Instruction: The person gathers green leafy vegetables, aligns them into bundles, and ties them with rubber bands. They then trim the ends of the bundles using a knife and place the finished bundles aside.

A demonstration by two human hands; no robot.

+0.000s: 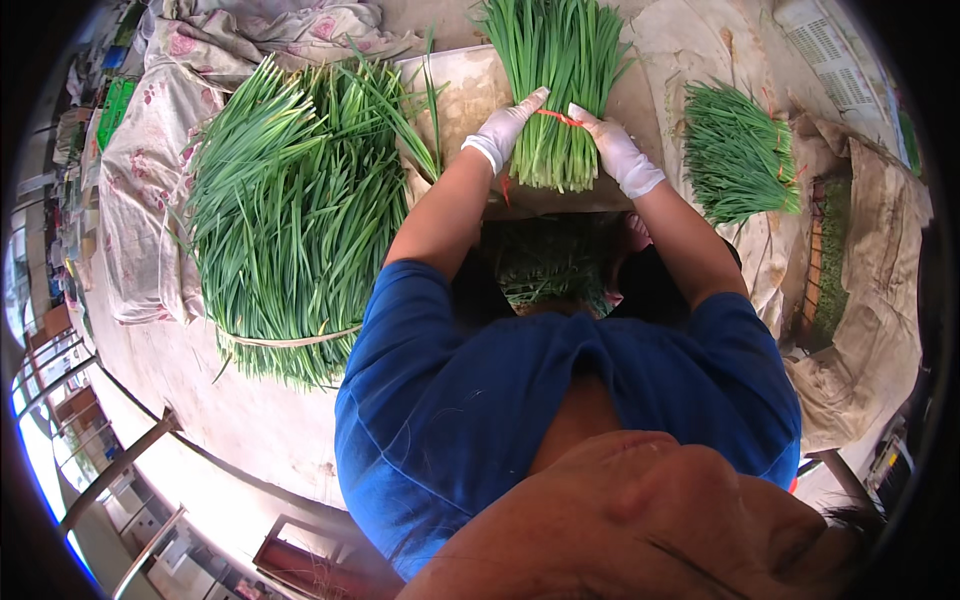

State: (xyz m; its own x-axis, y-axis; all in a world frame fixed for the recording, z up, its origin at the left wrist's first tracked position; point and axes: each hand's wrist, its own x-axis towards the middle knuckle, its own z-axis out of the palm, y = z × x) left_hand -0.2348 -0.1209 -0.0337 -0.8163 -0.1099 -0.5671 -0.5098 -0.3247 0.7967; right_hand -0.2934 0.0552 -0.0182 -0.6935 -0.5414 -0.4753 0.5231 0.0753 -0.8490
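A bundle of garlic chives (559, 67) lies in front of me, its pale cut ends towards my body. Around its lower part runs a thin red tie (559, 115). My left hand (506, 131), in a white glove, grips the bundle's left side, thumb by the tie. Opposite it, my right hand (615, 146), gloved too, holds the right side with the thumb at the tie's other end. The fingers under the bundle are hidden. A stained cloth (450, 86) covers the surface beneath it.
To the left stands a large heap of loose chives (300, 210) with a band (292, 340) around its base. Several tied bundles (739, 150) lie at the right. Flowered cloth (142, 202) drapes the far left; a white plastic crate (825, 56) sits at the upper right.
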